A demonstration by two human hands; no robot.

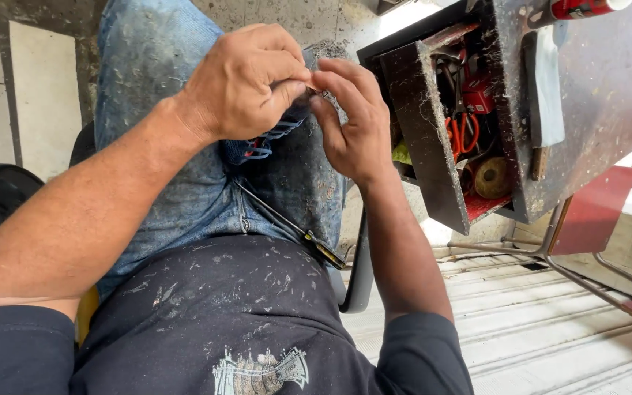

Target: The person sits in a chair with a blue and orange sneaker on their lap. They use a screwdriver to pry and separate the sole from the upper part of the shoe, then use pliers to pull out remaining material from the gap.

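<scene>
Two bare hands met over the person's lap. The left hand [246, 84] was curled tight, thumb and forefinger pinched on a small thing [314, 89] at the fingertips; the right hand [352, 121] came in from the other side with its fingers narrowed to the same spot, touching it. What the small thing was could not be told, since the fingers hid nearly all of it. It sat between the two hands, just above the knee of the dusty blue jeans [184, 183]. One piece of blue fabric with pale stitching [261, 146] hung under the left hand against the jeans.

One thin dark tool with a yellow-banded end [294, 227] lay slanting across the lap, apart from both hands. The person wore one dark T-shirt [235, 314] flecked with pale dust.

To the right stood one open dark drawer [422, 124] of a worn workbench [594, 88], near the right hand but not touching it. In it lay one pair of orange-handled scissors [462, 132] and one brownish spool [491, 177], among other clutter too tangled to count. One red can [583, 7] lay on the bench top
</scene>
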